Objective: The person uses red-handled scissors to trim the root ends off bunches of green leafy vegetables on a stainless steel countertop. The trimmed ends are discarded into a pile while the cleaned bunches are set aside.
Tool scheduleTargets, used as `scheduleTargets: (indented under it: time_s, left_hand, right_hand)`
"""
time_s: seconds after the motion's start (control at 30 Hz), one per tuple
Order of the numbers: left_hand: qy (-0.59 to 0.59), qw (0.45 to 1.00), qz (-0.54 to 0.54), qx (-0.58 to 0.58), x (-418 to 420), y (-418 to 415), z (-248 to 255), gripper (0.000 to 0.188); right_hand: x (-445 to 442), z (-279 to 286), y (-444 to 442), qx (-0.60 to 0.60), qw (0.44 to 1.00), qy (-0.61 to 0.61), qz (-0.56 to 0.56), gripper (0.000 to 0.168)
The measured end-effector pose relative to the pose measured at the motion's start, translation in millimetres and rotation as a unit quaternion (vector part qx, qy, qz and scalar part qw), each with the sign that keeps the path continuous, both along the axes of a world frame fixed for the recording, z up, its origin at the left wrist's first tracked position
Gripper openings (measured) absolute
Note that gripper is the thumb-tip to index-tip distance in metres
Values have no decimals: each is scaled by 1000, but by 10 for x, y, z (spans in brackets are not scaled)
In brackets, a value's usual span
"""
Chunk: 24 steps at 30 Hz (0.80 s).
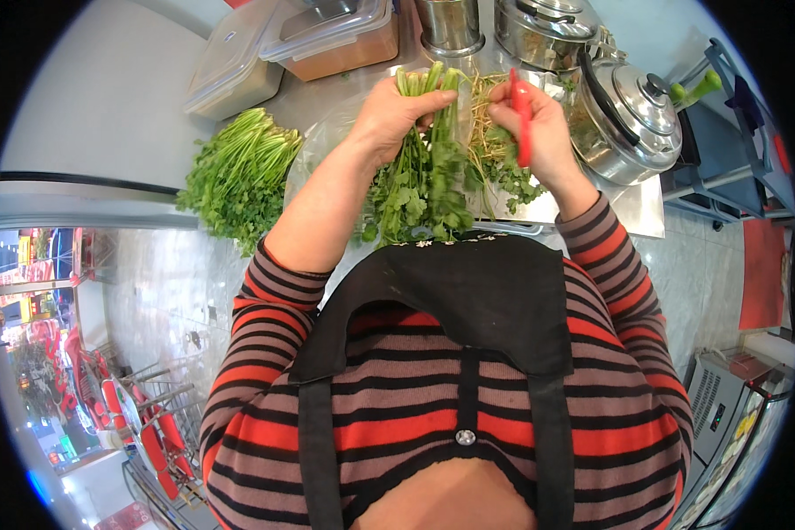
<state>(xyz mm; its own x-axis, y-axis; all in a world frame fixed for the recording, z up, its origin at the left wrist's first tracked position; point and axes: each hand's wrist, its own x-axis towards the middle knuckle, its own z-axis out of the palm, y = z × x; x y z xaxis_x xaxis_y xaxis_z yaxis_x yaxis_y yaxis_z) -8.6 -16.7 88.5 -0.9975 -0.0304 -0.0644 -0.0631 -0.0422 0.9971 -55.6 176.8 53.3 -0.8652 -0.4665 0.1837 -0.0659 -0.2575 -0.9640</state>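
Observation:
My left hand (394,112) grips a bunch of leafy green herbs (414,192), coriander or leaf celery by its look. Pale stem ends stick up past the thumb, and the leaves hang towards my apron. A red-handled tool (523,122) rests in my right hand (546,126); its working end cannot be made out. Thumb and forefinger of that hand are pinched together just right of the bunch. Below and beside them lie yellowed stems and loose leaves (487,149). To the left, a large heap of the same greens (238,175) sits beside a clear plastic bag (315,149).
Two lidded plastic tubs (235,59) (344,50) stand at the back left of the metal table (646,205). A steel cylinder (447,26), a steel pot (543,33) and another lidded pot (629,119) line the back and right. A blue-grey trolley (715,152) stands at far right.

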Motion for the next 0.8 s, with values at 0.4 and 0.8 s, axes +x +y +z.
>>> scheduleTargets:
  time_s: [0.4, 0.8]
  left_hand:
    - [7, 965, 44, 259, 179, -714, 322, 22]
    - [103, 884, 54, 453, 540, -1225, 260, 32]
  right_hand:
    - [-465, -288, 641, 355, 871, 263, -215, 25]
    - [-325, -598, 636, 410, 873, 184, -191, 32]
